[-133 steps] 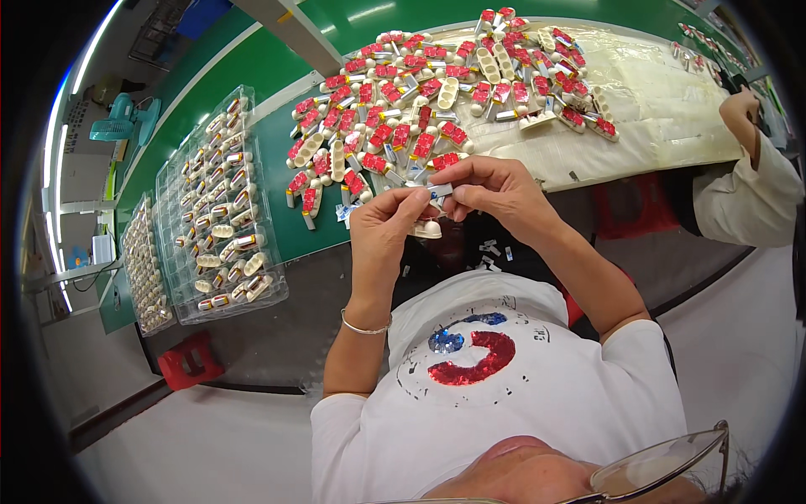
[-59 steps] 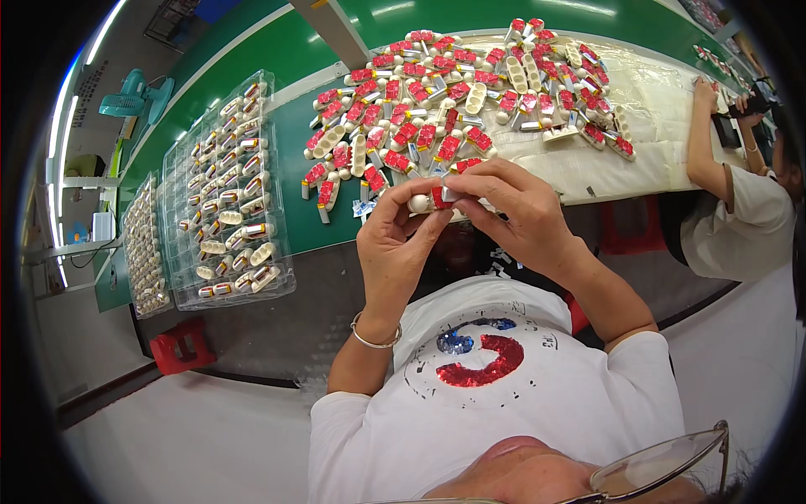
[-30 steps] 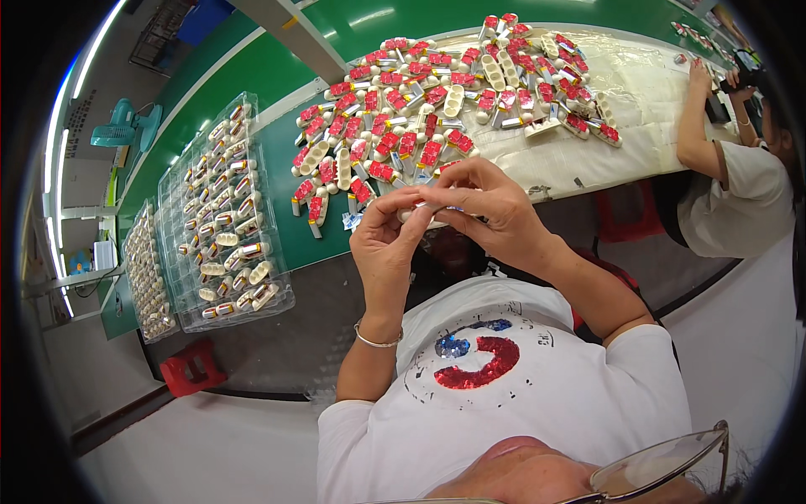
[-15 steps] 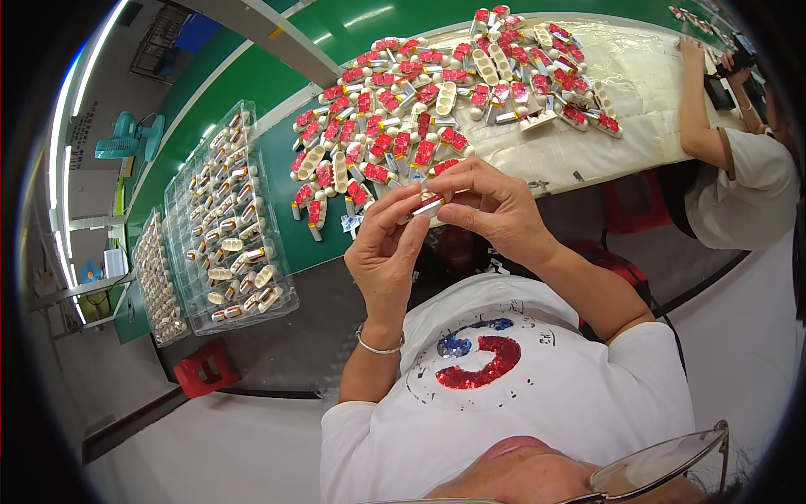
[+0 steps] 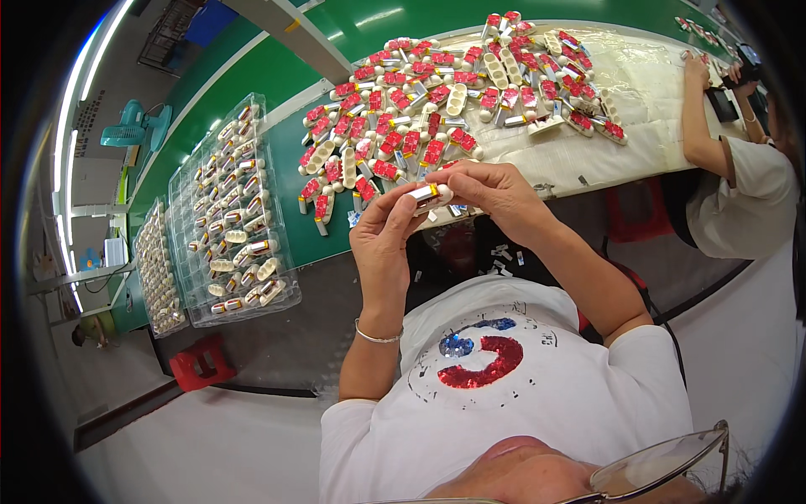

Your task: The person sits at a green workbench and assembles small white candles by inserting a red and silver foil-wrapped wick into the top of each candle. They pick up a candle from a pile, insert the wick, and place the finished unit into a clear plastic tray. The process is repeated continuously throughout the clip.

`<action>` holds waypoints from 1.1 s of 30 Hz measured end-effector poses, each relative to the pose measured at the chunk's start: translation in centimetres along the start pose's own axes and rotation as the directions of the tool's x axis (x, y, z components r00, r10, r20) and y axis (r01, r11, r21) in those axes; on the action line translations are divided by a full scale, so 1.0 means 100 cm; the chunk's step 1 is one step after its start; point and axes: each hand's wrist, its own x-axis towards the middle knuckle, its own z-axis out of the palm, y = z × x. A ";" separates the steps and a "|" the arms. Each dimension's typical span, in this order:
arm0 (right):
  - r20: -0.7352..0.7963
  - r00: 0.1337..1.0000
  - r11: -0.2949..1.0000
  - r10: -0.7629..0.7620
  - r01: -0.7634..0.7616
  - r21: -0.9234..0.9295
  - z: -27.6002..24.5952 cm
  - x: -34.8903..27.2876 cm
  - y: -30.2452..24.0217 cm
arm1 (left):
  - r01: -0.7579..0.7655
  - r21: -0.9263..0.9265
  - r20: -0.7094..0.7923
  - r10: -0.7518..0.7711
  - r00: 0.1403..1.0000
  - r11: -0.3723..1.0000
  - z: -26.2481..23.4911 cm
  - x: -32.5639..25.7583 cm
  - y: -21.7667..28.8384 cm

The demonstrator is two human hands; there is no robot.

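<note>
Between my hands, above the table's near edge, is a small white oblong piece [image 5: 431, 195] with a rounded end and a dark red, white and yellow label strip. My left hand [image 5: 383, 239] grips it between thumb and fingers at its left end. The fingers of my right hand [image 5: 495, 195] are pinched together at its upper right edge, their tips partly hidden behind it. Just beyond lies a wide heap of similar white pieces [image 5: 388, 144], most with red labels and silvery strips, some showing bare round hollows.
To the left, clear plastic trays [image 5: 285, 290] hold rows of labelled pieces. A metal post [image 5: 302, 42] rises from the green table [image 5: 281, 151]. Small paper bits [image 5: 502, 259] lie below the edge. A red stool [image 5: 201, 363] is at lower left; another person [image 5: 739, 185] works at right.
The piece has been turned so its label strip and rounded end show more plainly. My right fingers have shifted along its upper edge. The whole view has moved slightly.
</note>
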 end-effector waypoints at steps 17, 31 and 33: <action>0.086 0.992 0.941 -0.096 0.119 -0.317 0.011 0.011 0.008 | -0.207 0.518 0.237 0.093 0.967 0.830 -0.029 -0.007 0.018; 0.096 0.883 0.305 -0.460 0.258 -0.917 -0.026 0.030 0.024 | -0.090 0.895 -0.356 0.822 0.445 0.436 -0.337 0.002 0.110; 0.116 0.880 0.281 -0.460 0.268 -0.921 -0.025 0.032 0.027 | 0.099 0.951 -0.308 0.868 0.389 0.293 -0.374 -0.004 0.131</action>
